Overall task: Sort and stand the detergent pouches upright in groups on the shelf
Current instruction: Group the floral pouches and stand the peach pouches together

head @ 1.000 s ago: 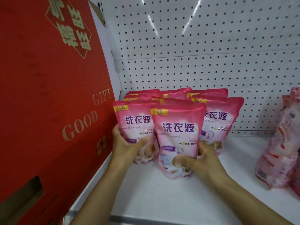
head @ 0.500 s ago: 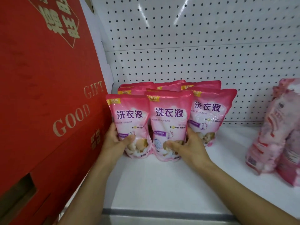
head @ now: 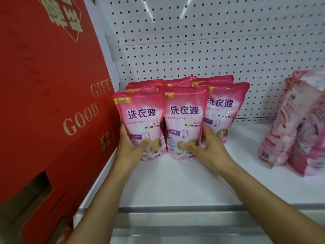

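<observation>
Since the two front pouches sat forward of the group a second ago: they now stand further back, level with each other at the head of the block, so this group looks close to squared up.
Red gift box (head: 52, 103): it walls the left end of the shelf, its face just beside the left hand, leaving almost no room to shift anything further left.
Left hand (head: 129, 147): it is wrapped around the lower left side of the front-left pouch (head: 141, 124), thumb across the front, fingers hidden behind, a partly closed steadying hold.
Front-left pouch: upright, base on the shelf (head: 175, 182), its right edge touching the neighbour.
Front-middle pouch (head: 184, 120): upright, slightly taller in view than its left neighbour.
Right hand (head: 209, 148): it clasps the lower right corner of the front-middle pouch, thumb on the printed front, fingers tucked round the side and out of sight.
Right-hand pouch (head: 225, 110): it stands just behind the right hand, partly overlapped by the front-middle pouch.
Rows behind (head: 177, 83): only the pink tops show, against the pegboard back panel (head: 211, 50).
Open room: bare white shelf lies in front of the group and to its right.
Loose pouches (head: 295, 124): they lean at the far right, well apart from the group, likely the next to be sorted.
</observation>
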The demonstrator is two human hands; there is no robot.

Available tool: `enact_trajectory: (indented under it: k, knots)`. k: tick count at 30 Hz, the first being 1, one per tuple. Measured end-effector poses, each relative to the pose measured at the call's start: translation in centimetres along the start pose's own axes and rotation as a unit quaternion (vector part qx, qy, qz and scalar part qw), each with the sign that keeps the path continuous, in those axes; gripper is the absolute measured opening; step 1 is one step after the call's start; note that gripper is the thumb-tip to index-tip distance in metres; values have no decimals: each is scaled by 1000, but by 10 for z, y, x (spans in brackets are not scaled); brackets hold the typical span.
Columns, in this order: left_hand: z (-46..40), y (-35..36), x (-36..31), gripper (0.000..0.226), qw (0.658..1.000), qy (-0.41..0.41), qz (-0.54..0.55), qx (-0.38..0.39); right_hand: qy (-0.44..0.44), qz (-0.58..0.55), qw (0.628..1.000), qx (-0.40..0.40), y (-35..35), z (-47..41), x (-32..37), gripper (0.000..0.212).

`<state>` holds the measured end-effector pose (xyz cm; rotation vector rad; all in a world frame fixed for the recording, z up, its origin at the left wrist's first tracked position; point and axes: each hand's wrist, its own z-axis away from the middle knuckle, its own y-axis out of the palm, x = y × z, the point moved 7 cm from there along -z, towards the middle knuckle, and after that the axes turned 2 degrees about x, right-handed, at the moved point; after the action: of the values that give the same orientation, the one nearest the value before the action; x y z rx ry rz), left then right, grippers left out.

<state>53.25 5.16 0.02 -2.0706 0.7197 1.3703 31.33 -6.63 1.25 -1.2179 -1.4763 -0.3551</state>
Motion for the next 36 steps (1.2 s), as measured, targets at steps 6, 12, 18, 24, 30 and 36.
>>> enact_trajectory:
  k: [6, 12, 18, 24, 30, 36]
  knots:
    - [60, 20, -25, 86, 976, 49, -193, -87, -94, 152, 981, -71, -41, 58, 8, 42]
    - [105, 137, -62, 61, 991, 99, -76, 41, -161, 149, 964, -153, -122, 108, -4, 17]
    - [127, 260, -96, 65, 986, 82, -26, 140, -158, 120, 954, -226, -234, 145, -27, 13]
    - [119, 322, -93, 64, 990, 25, 16, 141, -137, 84, 959, -234, -308, 163, -55, 15]
    - [105, 339, -80, 51, 994, -12, 59, 90, -102, 90, 975, -178, -328, 154, -83, 29]
    - [95, 363, -85, 40, 988, -46, 95, 109, -35, 136, 953, -268, -354, 136, -94, 76]
